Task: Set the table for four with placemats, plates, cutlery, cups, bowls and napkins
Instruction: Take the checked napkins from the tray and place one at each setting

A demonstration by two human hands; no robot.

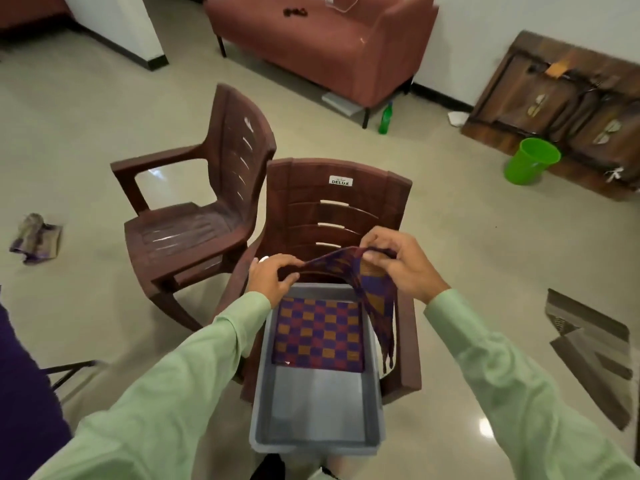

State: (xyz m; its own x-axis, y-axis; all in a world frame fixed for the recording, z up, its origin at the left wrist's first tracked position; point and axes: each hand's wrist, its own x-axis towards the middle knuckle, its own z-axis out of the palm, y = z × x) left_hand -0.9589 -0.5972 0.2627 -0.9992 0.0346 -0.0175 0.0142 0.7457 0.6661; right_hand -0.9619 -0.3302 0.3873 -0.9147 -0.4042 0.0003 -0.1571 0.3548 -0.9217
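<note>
Looked down on a pale, glossy tiled floor [467,244], with a reddish sofa [311,39] along the far wall and a dark wooden panel [554,109] leaned against the wall at right. Found a grey tub [318,403] sitting on the seat of a brown plastic chair [311,202], with a second brown chair [187,233] just beside it at left. Saw a folded checked cloth [318,334] lying flat in the tub's far end. Pinched a fringed checked cloth [375,292] along its top edge, left hand [273,275] and right hand [398,261] both curled on the fabric. Held it above the tub, hanging over the right rim. Noticed a green bucket [531,161], a green bottle [385,118], a crumpled rag [34,239] and a striped mat [588,355] on the floor, all well apart from the chairs.
</note>
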